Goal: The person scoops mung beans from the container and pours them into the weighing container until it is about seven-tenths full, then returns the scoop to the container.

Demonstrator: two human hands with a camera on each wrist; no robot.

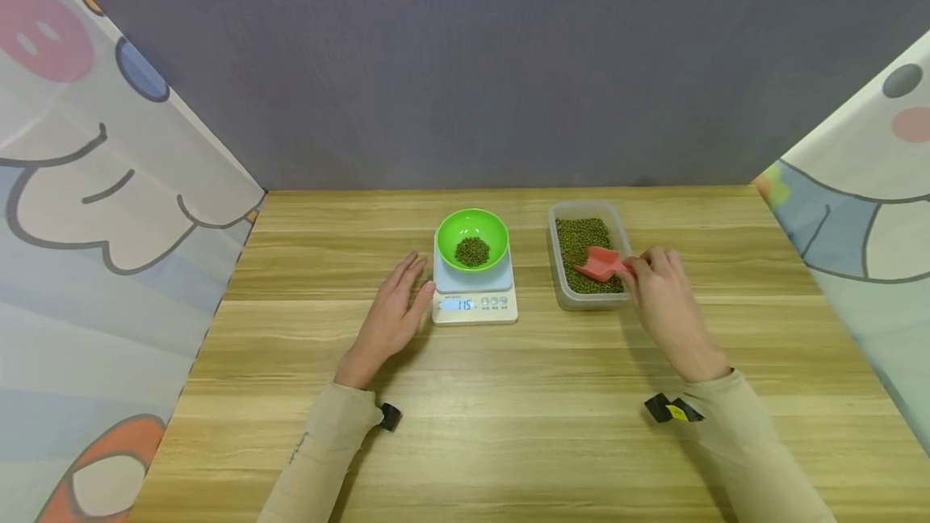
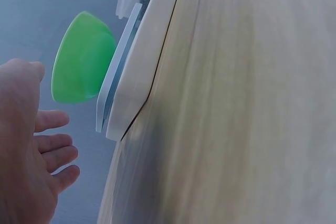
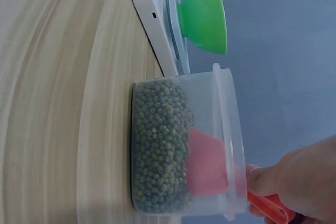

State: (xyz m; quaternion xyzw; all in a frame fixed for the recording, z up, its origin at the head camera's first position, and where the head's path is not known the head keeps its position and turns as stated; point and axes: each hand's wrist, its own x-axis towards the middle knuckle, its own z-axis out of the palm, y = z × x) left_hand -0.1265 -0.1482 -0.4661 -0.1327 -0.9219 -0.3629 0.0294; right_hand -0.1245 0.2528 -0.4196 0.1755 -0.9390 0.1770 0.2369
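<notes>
My right hand point(image 1: 664, 305) grips the handle of a red scoop point(image 1: 601, 264), whose head rests on mung beans point(image 1: 581, 236) in a clear plastic container point(image 1: 563, 293). In the right wrist view the scoop point(image 3: 206, 163) shows through the container wall, touching the top of the beans. A green bowl point(image 1: 472, 220) holding a small heap of beans stands on a white kitchen scale point(image 1: 475, 307); its display seems to read 115, with any decimal point unclear. Beside the scale's left edge, my left hand point(image 1: 392, 313) has its fingers extended and holds nothing.
Everything stands on a wood-grain table point(image 1: 508, 426). A grey panel point(image 1: 508, 63) rises behind its back edge, and cartoon-printed cloths point(image 1: 109, 184) hang at both sides. The container stands a short way right of the scale.
</notes>
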